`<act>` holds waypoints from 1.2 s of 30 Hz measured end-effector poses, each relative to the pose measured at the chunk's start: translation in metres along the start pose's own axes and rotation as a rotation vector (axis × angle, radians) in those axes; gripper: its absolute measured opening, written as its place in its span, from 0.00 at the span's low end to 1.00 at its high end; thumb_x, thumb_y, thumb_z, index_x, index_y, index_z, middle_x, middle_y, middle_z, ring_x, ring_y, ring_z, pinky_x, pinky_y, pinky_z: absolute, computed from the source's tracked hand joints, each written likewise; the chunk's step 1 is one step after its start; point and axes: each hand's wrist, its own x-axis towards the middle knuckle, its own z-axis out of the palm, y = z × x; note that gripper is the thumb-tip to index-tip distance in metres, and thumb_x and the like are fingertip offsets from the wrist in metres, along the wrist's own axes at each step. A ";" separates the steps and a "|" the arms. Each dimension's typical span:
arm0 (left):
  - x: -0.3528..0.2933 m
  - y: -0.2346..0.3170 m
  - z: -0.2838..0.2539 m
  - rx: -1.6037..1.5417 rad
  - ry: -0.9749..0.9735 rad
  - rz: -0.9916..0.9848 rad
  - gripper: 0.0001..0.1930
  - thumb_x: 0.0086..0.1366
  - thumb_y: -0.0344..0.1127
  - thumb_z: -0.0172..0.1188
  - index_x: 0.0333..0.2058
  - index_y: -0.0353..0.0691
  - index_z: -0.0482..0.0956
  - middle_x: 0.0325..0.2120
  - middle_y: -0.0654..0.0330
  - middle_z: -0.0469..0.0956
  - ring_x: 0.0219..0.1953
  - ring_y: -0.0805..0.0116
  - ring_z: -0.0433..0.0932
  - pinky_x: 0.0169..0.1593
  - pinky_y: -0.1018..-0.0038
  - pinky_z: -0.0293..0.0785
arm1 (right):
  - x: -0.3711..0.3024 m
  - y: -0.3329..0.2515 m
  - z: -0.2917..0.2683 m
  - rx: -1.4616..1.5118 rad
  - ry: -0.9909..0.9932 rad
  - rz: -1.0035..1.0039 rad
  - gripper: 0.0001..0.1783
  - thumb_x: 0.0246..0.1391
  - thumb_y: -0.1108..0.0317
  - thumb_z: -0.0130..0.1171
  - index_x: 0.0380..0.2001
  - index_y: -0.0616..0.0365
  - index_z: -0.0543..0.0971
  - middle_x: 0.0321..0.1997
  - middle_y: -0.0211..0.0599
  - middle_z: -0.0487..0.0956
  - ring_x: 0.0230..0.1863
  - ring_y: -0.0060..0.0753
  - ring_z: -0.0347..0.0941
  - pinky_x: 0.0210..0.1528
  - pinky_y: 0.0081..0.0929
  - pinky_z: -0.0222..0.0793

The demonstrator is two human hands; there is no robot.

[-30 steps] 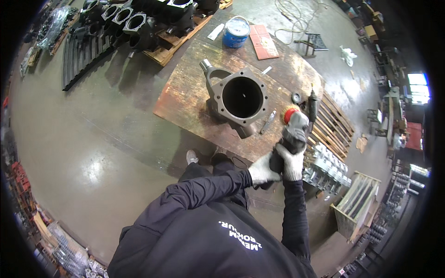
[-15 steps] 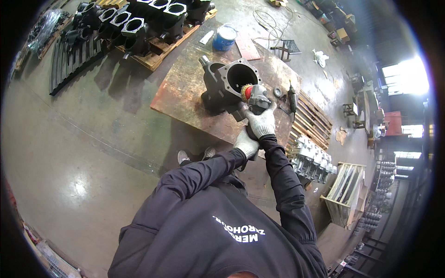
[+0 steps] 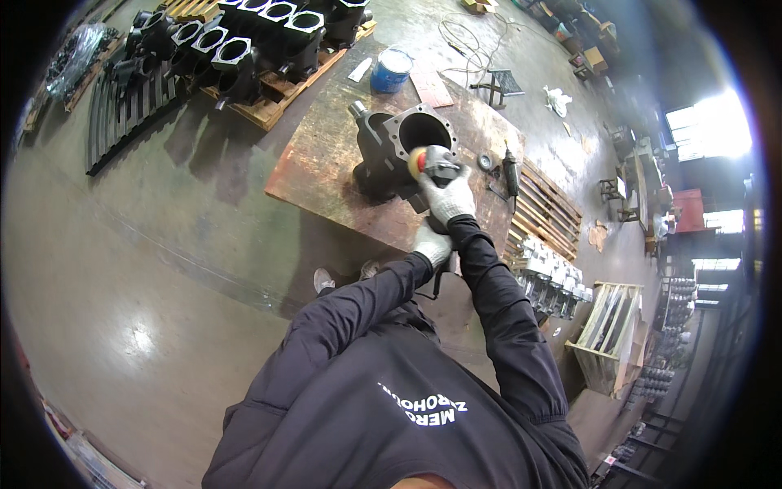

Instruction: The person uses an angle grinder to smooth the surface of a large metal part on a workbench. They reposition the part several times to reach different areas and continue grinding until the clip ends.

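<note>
A dark cast metal housing (image 3: 376, 167) with a large round bore and a bolt-holed flange stands on the worn tabletop (image 3: 314, 159). At the near edge of that flange is a wire cup brush (image 3: 418, 163), red and brass-coloured, fitted to an angle grinder (image 3: 441, 165). My gloved right hand (image 3: 452, 199) is wrapped round the grinder just behind its head. Lower down, my gloved left hand (image 3: 432, 245) grips the tool's rear body, which is mostly hidden by both hands. A black cord hangs below the left hand.
A blue tub (image 3: 392, 70) and a reddish flat sheet (image 3: 430, 88) sit at the table's far side. To the right lie a small round disc (image 3: 485, 162) and another power tool (image 3: 511, 173). Similar castings (image 3: 232, 50) fill pallets at far left; a slatted pallet (image 3: 544, 204) is right.
My hands have shifted the grinder a little left across the flange, so the brush is now further along the bore's near edge. The brush looks more smeared. The housing stays in place.
</note>
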 end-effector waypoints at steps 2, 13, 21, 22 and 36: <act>0.000 0.003 -0.016 0.177 0.025 0.112 0.24 0.59 0.30 0.68 0.53 0.32 0.72 0.45 0.51 0.83 0.47 0.61 0.82 0.49 0.68 0.78 | -0.003 -0.012 0.007 0.022 -0.040 -0.036 0.58 0.45 0.36 0.69 0.66 0.63 0.56 0.50 0.64 0.81 0.53 0.61 0.80 0.56 0.45 0.74; -0.002 0.008 -0.009 -0.202 -0.018 0.036 0.25 0.59 0.28 0.67 0.54 0.33 0.72 0.48 0.52 0.82 0.50 0.60 0.81 0.52 0.67 0.77 | -0.001 -0.009 0.011 0.074 -0.038 -0.040 0.56 0.46 0.41 0.71 0.67 0.61 0.56 0.55 0.64 0.78 0.57 0.59 0.78 0.60 0.45 0.72; -0.019 0.038 -0.012 0.080 0.071 -0.060 0.23 0.58 0.35 0.70 0.50 0.34 0.76 0.44 0.53 0.84 0.45 0.62 0.83 0.48 0.67 0.78 | 0.001 -0.019 0.009 0.053 -0.068 -0.052 0.52 0.46 0.41 0.71 0.64 0.59 0.58 0.55 0.63 0.79 0.56 0.62 0.78 0.59 0.45 0.73; -0.018 0.039 -0.013 0.067 0.135 0.019 0.22 0.58 0.36 0.70 0.49 0.35 0.76 0.43 0.54 0.85 0.45 0.62 0.84 0.48 0.68 0.79 | 0.002 -0.021 0.012 0.129 -0.065 -0.160 0.52 0.46 0.41 0.71 0.64 0.59 0.58 0.55 0.63 0.79 0.55 0.62 0.78 0.59 0.45 0.73; 0.038 0.022 -0.019 -0.083 0.163 0.095 0.37 0.53 0.36 0.75 0.58 0.33 0.64 0.51 0.50 0.79 0.54 0.59 0.79 0.56 0.66 0.75 | 0.032 -0.047 0.022 0.112 -0.087 -0.260 0.57 0.46 0.40 0.71 0.67 0.67 0.56 0.57 0.64 0.77 0.59 0.59 0.76 0.61 0.41 0.71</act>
